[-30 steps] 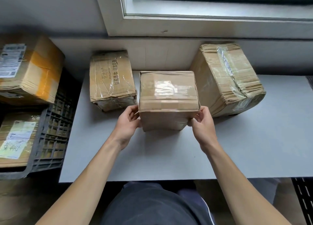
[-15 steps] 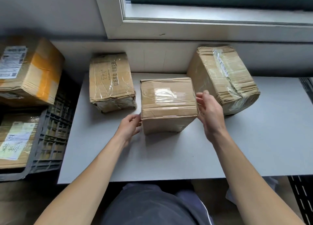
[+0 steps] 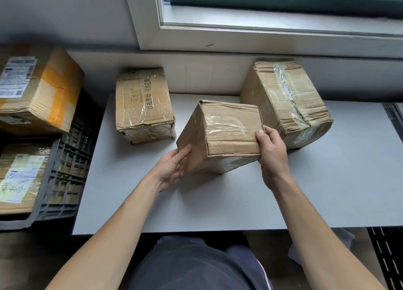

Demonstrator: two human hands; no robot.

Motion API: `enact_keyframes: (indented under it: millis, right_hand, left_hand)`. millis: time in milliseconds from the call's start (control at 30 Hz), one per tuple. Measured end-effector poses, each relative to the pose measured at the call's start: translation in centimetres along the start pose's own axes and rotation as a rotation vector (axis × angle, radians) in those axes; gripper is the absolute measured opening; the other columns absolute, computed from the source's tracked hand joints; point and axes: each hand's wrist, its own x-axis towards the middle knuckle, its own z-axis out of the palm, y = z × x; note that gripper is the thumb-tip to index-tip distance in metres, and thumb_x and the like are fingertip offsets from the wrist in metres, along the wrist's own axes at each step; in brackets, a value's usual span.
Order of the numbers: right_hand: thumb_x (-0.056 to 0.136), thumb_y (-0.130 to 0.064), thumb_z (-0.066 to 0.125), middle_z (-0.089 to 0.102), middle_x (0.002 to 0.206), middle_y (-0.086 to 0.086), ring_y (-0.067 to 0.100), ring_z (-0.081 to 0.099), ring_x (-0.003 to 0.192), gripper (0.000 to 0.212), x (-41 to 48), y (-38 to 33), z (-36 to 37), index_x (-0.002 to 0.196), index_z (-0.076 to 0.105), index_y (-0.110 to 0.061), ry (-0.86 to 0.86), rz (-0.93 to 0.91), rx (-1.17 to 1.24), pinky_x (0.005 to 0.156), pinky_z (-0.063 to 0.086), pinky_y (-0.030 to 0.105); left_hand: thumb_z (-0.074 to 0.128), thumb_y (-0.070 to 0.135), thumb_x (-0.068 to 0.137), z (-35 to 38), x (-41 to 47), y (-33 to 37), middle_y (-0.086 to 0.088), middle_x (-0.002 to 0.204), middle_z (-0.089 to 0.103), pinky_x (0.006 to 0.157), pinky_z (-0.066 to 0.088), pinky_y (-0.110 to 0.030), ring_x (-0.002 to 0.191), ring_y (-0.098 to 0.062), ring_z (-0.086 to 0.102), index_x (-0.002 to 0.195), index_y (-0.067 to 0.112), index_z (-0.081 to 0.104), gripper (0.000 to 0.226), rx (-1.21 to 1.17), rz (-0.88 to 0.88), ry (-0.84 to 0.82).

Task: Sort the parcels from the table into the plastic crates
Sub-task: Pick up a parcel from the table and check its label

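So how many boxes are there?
5. Middle box, tilted in left hand and right hand; left box and right box on the table; orange-taped box above labelled box at the crate. Others may be hidden.

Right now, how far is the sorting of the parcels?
Done: a labelled parcel lies in the grey crate, with an orange-taped parcel beyond it. In hand: the left hand and right hand hold the middle parcel, tilted. Left: the printed parcel and the large parcel, both on the table.
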Motion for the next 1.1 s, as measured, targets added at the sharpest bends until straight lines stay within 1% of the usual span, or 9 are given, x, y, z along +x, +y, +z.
enact_keyframes:
  millis: [100,167,233,367,500,633,767,933,1100]
  right_hand:
    - [0.086,-0.044,0.059,0.071,0.113,-0.007,0.012,0.063,0.105,0.031,0.3,0.3,-0.7,0.110,0.068,-0.028,0.047,0.060,-0.044,0.101,0.048,0.041]
    - [0.092,-0.040,0.058,0.070,0.122,-0.005,0.015,0.064,0.116,0.036,0.4,1.2,-1.2,0.124,0.067,-0.026,0.048,0.116,-0.138,0.111,0.048,0.046]
    - [0.095,-0.035,0.058,0.069,0.128,-0.002,0.018,0.064,0.122,0.040,0.3,2.2,-1.4,0.132,0.066,-0.023,0.019,0.170,-0.236,0.113,0.048,0.050]
    - [0.100,-0.024,0.049,0.078,0.107,0.002,0.028,0.068,0.112,0.030,-0.7,4.1,-1.4,0.093,0.078,-0.024,-0.110,0.213,-0.341,0.109,0.051,0.052]
    - [0.098,-0.024,0.046,0.078,0.113,-0.003,0.021,0.069,0.114,0.035,-0.2,5.3,-1.7,0.107,0.080,-0.022,-0.078,0.265,-0.255,0.111,0.049,0.046]
    - [0.101,-0.030,0.052,0.075,0.097,0.003,0.018,0.060,0.093,0.032,0.1,4.1,-2.1,0.089,0.076,-0.010,0.008,0.251,-0.100,0.089,0.048,0.038]
    - [0.095,-0.047,0.059,0.078,0.112,0.003,0.014,0.069,0.102,0.037,0.1,2.5,-1.9,0.106,0.077,-0.017,-0.009,0.185,-0.124,0.094,0.053,0.040]
    - [0.102,-0.014,0.061,0.073,0.119,-0.003,0.010,0.069,0.107,0.032,-0.3,2.7,-2.1,0.133,0.063,-0.022,-0.031,0.141,-0.182,0.098,0.056,0.035]
    - [0.104,-0.007,0.055,0.073,0.125,0.002,0.017,0.067,0.115,0.029,-0.2,3.3,-3.0,0.122,0.067,-0.026,0.011,0.178,-0.084,0.102,0.053,0.039]
  left_hand:
    - [0.075,0.022,0.093,-0.5,0.1,0.4,-0.001,0.099,0.078,0.062,0.057,-0.020,0.074,-0.006,0.073,0.127,0.006,0.062,0.040,-0.115,0.125,0.157]
    - [0.077,0.013,0.091,-1.4,0.0,1.2,-0.012,0.112,0.074,0.072,0.062,-0.024,0.083,-0.012,0.073,0.116,0.007,0.066,0.028,-0.148,0.216,0.245]
    - [0.075,0.007,0.091,-2.3,-0.4,2.1,-0.012,0.105,0.073,0.073,0.061,-0.027,0.081,-0.013,0.070,0.106,0.010,0.064,0.019,-0.155,0.285,0.267]
    - [0.073,0.011,0.094,-3.8,-1.2,2.2,-0.005,0.092,0.070,0.057,0.047,-0.026,0.071,-0.012,0.065,0.106,0.012,0.063,0.016,-0.009,0.296,0.247]
    - [0.068,0.021,0.099,-4.5,-1.2,1.4,-0.004,0.086,0.067,0.054,0.044,-0.023,0.066,-0.013,0.057,0.104,0.011,0.067,0.011,0.013,0.260,0.196]
    - [0.062,0.029,0.104,-4.2,-0.1,0.3,0.000,0.079,0.063,0.062,0.043,-0.025,0.067,-0.012,0.056,0.100,0.011,0.070,0.020,0.120,0.225,0.250]
    - [0.063,0.024,0.104,-3.1,1.7,-1.3,-0.006,0.090,0.069,0.071,0.048,-0.032,0.085,-0.022,0.060,0.098,0.017,0.069,0.010,0.180,0.183,0.334]
    - [0.069,0.047,0.097,-3.1,2.2,-2.0,0.000,0.092,0.068,0.058,0.040,-0.026,0.072,-0.010,0.059,0.117,0.016,0.070,0.036,0.089,-0.014,0.254]
    - [0.067,0.047,0.097,-2.9,0.6,-0.5,0.006,0.098,0.076,0.089,0.049,-0.033,0.085,-0.009,0.068,0.113,0.021,0.073,0.032,0.104,-0.043,0.107]
